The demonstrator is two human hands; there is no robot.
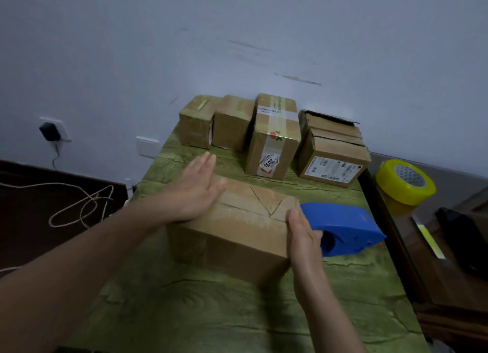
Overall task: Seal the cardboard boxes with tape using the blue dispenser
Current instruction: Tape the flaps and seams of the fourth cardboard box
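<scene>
A brown cardboard box (pixel 237 231) lies in the middle of the green table (pixel 200 313), its top flaps folded down. My left hand (pixel 194 191) rests flat on the box's far left top corner, fingers together. My right hand (pixel 303 236) presses flat against the box's right side. The blue tape dispenser (pixel 346 227) lies on the table just right of the box, partly behind my right hand; neither hand holds it.
Several smaller cardboard boxes (pixel 273 137) stand in a row at the table's far edge against the wall; the rightmost one (pixel 334 148) has open flaps. A yellow tape roll (pixel 405 182) sits on a dark surface to the right. Cord lies on the floor at left.
</scene>
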